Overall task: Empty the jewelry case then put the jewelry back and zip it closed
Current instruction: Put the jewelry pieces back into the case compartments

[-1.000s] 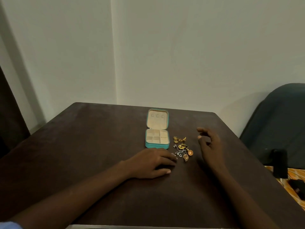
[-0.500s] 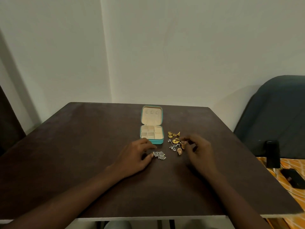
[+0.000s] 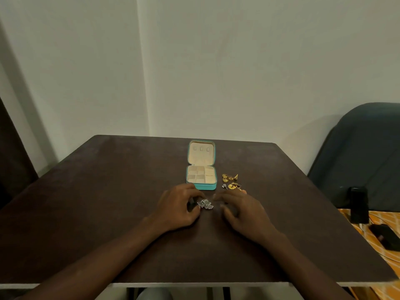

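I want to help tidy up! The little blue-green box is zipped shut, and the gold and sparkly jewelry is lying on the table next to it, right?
Not quite. The head view shows the jewelry case open, its lid standing up and its cream compartments empty. The rest is right: the gold jewelry lies on the table beside it, and the sparkly silver piece sits between the left hand and the right hand.

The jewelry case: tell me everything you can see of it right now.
The jewelry case is small and square, with a teal outer shell and a cream lining that looks like fabric. It lies unzipped on the dark table, its lid tilted back toward the wall, with three small tabs inside the lid. The base is split into a grid of compartments, all of which look empty. Neither hand clearly touches it; the left hand lies just in front of it.
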